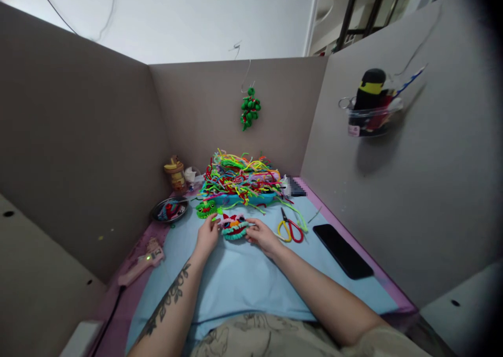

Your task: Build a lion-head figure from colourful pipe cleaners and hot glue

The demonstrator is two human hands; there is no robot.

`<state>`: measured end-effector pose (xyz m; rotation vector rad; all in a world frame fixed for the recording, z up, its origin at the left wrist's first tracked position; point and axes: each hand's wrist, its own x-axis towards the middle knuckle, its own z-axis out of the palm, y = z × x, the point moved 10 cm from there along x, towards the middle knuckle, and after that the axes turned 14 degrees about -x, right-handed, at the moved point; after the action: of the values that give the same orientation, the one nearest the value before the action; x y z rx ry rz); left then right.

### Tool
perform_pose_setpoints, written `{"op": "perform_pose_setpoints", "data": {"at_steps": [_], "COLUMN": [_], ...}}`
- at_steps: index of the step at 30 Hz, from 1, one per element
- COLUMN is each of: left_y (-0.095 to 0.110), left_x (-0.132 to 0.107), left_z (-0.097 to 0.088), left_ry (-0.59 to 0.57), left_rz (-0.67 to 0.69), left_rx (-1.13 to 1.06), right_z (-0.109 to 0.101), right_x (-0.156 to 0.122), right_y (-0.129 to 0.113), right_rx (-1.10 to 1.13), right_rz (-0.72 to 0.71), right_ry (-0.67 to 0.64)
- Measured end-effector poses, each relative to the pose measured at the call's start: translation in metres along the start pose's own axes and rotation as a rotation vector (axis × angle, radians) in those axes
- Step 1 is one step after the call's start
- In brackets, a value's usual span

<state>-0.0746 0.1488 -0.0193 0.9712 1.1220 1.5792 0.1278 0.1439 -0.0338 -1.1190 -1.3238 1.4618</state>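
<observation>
Between my hands is a small fuzzy pipe-cleaner figure point(234, 231), shaped like an animal head, with turquoise, pink, red and orange parts and dark eyes. My left hand point(207, 235) pinches its left edge. The fingers of my right hand point(262, 236) close on its right edge. Just behind my left hand lies a green fuzzy figure point(205, 209) with red on it. Scissors point(290, 229) with one yellow and one red handle rest to the right of my right hand.
A blue tray point(223, 199) heaped with colourful pipe cleaners point(243, 176) stands at the back. At left are a dark bowl point(157, 214), a tumbler point(175, 175) and a pink glue gun point(141, 265). A black phone point(341, 250) lies right. Grey partitions point(283, 100) enclose the table.
</observation>
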Motion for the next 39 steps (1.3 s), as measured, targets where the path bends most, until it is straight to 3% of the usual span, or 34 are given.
{"op": "perform_pose_setpoints", "data": {"at_steps": [9,15,25,39], "left_y": [0.035,0.037,0.038,0.036], "left_x": [-0.011,-0.019,-0.023,-0.021], "left_z": [0.001,0.016,0.032,0.034], "left_ry": [0.001,-0.1,-0.184,-0.204], "left_rz": [0.212,0.259,0.344,0.396], "left_rx": [0.149,0.332,0.618,0.662], "right_z": [-0.017,-0.02,-0.015,-0.013], "right_x": [-0.006,-0.009,-0.006,-0.003], "right_y": [-0.024,-0.031,-0.024,-0.019], "right_rx": [-0.376,-0.575,-0.639,-0.636], "right_rz": [-0.225,-0.266,-0.242,-0.257], "right_ry": [0.167,0.225,0.185,0.168]}}
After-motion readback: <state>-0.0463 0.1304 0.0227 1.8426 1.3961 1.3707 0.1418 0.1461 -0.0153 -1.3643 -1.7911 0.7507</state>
